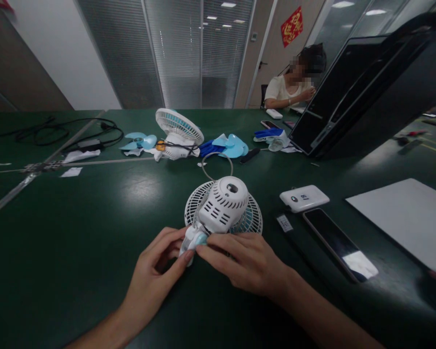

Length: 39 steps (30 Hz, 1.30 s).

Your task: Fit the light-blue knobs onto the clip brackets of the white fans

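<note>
A small white fan (221, 206) lies face down on the green table, its slotted motor housing up and its round grille spread beneath. Toward me extends its white clip base (187, 242). My left hand (163, 257) pinches that base between thumb and fingers from the left. From the right, my right hand (240, 257) has thumb and fingertips closed on a light-blue knob (201, 239) at the joint of the base. The right fingers partly cover the joint and the grille's near edge. A grey wire loop (217, 154) rises behind the housing.
Another fan (178, 133) and light-blue fan blades (232, 145) lie farther back. On the right are a white device (305, 198), a phone (339, 245), a white sheet (407, 213) and a large black case (363, 87). A person (290, 82) sits beyond the table.
</note>
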Motion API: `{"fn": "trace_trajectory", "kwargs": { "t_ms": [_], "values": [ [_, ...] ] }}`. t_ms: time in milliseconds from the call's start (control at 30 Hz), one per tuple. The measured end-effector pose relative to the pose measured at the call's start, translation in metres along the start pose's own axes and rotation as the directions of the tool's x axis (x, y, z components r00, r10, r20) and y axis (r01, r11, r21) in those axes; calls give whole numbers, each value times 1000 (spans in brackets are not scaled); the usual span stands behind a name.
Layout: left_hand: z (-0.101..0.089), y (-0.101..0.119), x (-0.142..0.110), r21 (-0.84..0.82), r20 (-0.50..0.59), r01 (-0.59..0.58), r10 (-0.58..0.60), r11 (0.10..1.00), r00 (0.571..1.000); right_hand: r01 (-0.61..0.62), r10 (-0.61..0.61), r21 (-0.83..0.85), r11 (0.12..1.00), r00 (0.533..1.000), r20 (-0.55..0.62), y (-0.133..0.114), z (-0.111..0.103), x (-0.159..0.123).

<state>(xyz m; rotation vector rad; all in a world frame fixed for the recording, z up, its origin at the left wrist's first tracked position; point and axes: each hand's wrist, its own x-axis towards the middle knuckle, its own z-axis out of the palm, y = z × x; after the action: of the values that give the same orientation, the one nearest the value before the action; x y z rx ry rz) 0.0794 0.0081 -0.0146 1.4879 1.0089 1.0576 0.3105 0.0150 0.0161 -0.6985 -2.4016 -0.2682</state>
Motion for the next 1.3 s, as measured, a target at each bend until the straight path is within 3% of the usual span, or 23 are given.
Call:
{"fn": "trace_trajectory", "kwargs": {
  "t_ms": [167,367,533,700,767,867,933,1300],
  "values": [
    [-2,1,-2,21,9,1,-1,1000,1000,70,-70,-22,997,998,-10,7,-7,-1],
    [-2,3,-2,35,17,-1,0,999,1000,40,-41,-21,999,996,-73,8,-2,-3],
    [-1,3,-2,60,4,-14,13,998,1000,-166,168,31,986,979,-119,-8,12,0],
    [-1,4,-5,98,22,-46,44,994,999,-384,393,85,919,911,-126,-25,17,2],
    [-1,4,-5,105,18,-50,49,993,999,-352,355,44,935,928,-116,-22,11,1],
    [0,4,-4,107,14,-44,43,993,999,-154,154,-2,988,987,-42,-8,-1,-2],
    [0,4,-4,107,11,-33,32,994,999,-70,70,-14,997,998,-2,2,-6,-4],
    [0,5,-4,90,10,-36,35,995,999,-9,8,-63,998,1000,-15,6,-7,-4]
  ]
}}
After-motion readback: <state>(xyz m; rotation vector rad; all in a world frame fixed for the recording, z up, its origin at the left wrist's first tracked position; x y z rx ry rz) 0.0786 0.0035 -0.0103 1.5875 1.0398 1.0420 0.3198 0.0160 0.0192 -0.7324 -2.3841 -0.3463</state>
